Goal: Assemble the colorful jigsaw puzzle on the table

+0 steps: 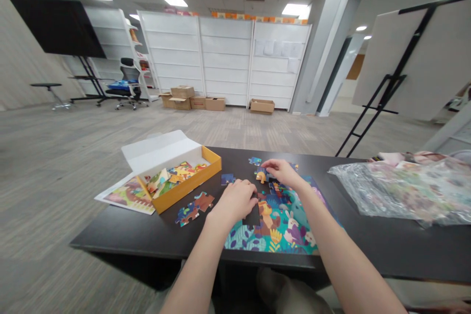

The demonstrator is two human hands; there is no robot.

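Note:
A colourful jigsaw puzzle [290,223], partly joined, lies on the black table before me, with animals and plants on a teal ground. My right hand [282,172] is at its far edge, thumb and fingers closed on a puzzle piece [261,175] with a yellow-orange figure on dark blue. At the puzzle's left side my left hand [237,200] rests palm down, fingers loosely bent and thumb apart, holding nothing that I can see. Just beyond it lies a loose dark blue piece [227,179]. Another blue-green piece [254,161] sits farther back.
Left on the table [121,235] stands an open yellow box [187,189] of puzzle pieces, over a printed picture sheet [128,195]. Several brown and blue pieces [195,208] lie before it. A clear plastic bag [408,189] with printed contents is at right. An easel board [405,64] stands beyond.

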